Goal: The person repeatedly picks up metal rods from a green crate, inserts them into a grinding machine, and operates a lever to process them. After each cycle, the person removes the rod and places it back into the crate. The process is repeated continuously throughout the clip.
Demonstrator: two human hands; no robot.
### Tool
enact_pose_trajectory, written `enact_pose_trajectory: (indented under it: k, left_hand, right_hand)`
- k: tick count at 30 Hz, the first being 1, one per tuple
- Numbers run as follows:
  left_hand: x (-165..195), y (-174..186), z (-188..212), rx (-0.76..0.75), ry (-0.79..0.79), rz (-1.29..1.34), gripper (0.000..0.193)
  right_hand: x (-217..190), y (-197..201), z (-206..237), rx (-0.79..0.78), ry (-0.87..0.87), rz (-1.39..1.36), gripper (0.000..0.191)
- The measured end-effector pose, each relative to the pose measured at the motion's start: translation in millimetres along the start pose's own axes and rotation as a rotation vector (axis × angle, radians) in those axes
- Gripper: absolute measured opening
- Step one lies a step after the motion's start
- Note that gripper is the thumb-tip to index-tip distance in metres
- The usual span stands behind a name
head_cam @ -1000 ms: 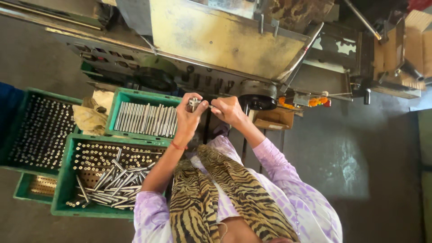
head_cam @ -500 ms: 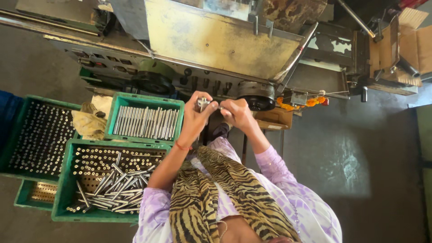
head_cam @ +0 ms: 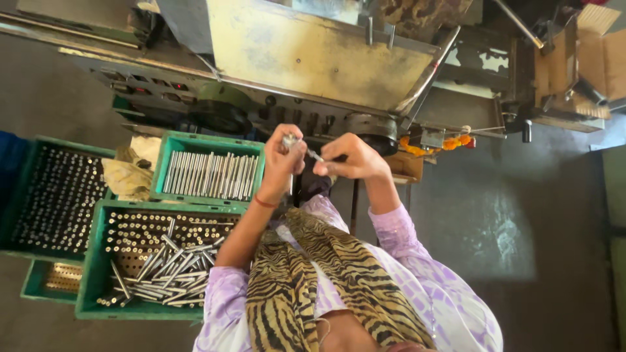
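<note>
Both arms come up from the bottom of the frame and meet just above centre, in front of the big machine point(head_cam: 326, 58) that fills the top. The left hand point(head_cam: 283, 163) is raised with the forearm angling up from the lower middle, a thin red band at the wrist. The right hand point(head_cam: 352, 158) sits just beside it, forearm in a lilac sleeve point(head_cam: 398, 234) slanting down to the right.

Hard to see much detail here. The palms face away from the camera, so most of the fingertips are tucked out of sight, and the bottom edge cuts off the person's body under a tiger-striped scarf point(head_cam: 306, 293). The shadowy gap under the machine is too dark to read.

The left hand's fingers are curled shut around a small metal piece point(head_cam: 289, 139) poking out of the top of the fist. The right hand's fingers are bunched together, pinching a thin metal pin point(head_cam: 315, 155) that bridges the little gap between the two hands. So the work is right at centre frame, slightly above the middle.

Over on the left are green crates: one with a neat row of metal rods point(head_cam: 208, 175), one below with a loose pile of rods point(head_cam: 163, 267), and one at the far left point(head_cam: 52, 195) packed with upright pieces.
</note>
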State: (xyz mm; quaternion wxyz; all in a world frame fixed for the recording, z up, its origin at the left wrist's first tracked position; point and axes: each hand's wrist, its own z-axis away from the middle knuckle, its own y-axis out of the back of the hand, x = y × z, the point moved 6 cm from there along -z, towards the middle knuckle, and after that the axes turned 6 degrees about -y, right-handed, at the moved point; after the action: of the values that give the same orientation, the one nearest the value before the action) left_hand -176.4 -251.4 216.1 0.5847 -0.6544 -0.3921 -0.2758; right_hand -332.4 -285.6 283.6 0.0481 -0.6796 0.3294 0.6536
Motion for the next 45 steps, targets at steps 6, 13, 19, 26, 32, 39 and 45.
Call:
enact_pose_trajectory:
  k: [6, 13, 19, 26, 32, 39, 45]
  left_hand:
    - [12.3, -17.2, 13.5, 0.082, 0.043, 0.058, 0.016]
    - [7.7, -3.7, 5.1, 0.134, 0.123, -0.1, 0.016]
    - [-4.7, 10.7, -3.8, 0.054, -0.057, -0.26, 0.015]
    - [-62.9, 54.9, -27.4, 0.077, 0.29, -0.036, 0.009]
    - [-71.7, 139.4, -64.7, 0.026, -0.012, -0.705, 0.021]
    - [-80.7, 175.8, -145.7, -0.102, 0.194, -1.727, 0.031]
    - [-96.7, 76.0, -302.1, -0.238, -0.148, -1.148, 0.034]
  right_hand:
    - [7.2, 8.6, 3.8, -0.03, -0.062, -0.192, 0.021]
    - [83.9, -7.4, 1.6, 0.158, -0.095, -0.544, 0.022]
    - [99.2, -13.2, 6.8, 0.242, 0.018, -0.56, 0.02]
    - [93.8, -5.2, -0.1, 0.277, -0.321, -0.308, 0.031]
    - [86.4, 53.8, -11.4, 0.462, -0.147, 0.431, 0.032]
    - [127.0, 205.9, 12.3, 0.641, -0.295, 0.585, 0.033]
    - [180.8, 366.9, 41.6, 0.829, -0.471, 0.644, 0.029]
